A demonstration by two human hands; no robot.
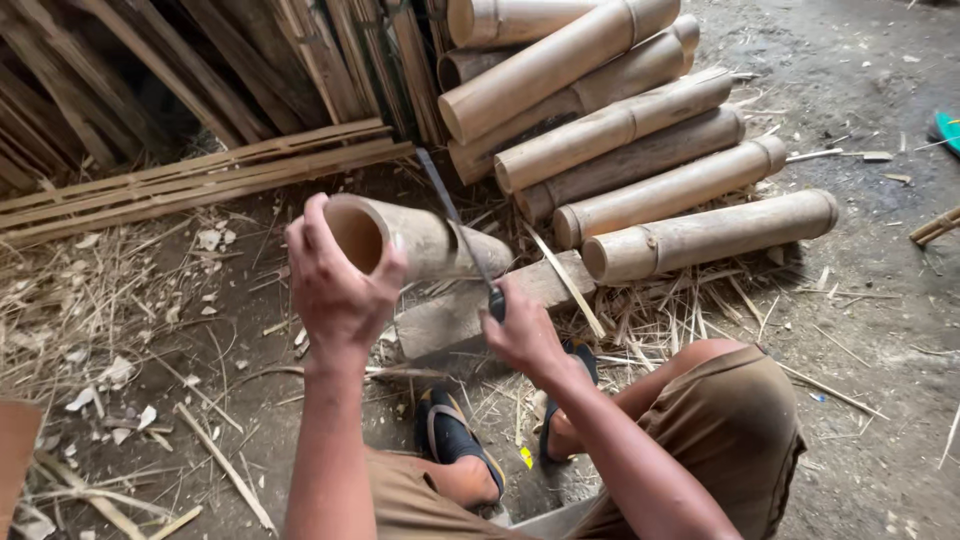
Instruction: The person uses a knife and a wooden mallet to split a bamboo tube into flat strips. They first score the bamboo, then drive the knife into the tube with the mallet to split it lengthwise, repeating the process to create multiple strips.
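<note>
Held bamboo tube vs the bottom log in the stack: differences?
The held bamboo tube is gripped at its open end by the left hand and raised, resting on a wood block; the bottom log lies flat on the ground. The tube looks shorter than the log. Both are tan, hollow bamboo.

I see a dirt floor (870,130) carrying stacked bamboo tubes (640,160), flat bamboo slats (200,180), a wooden block (470,305) and scattered shavings (110,330).
</note>
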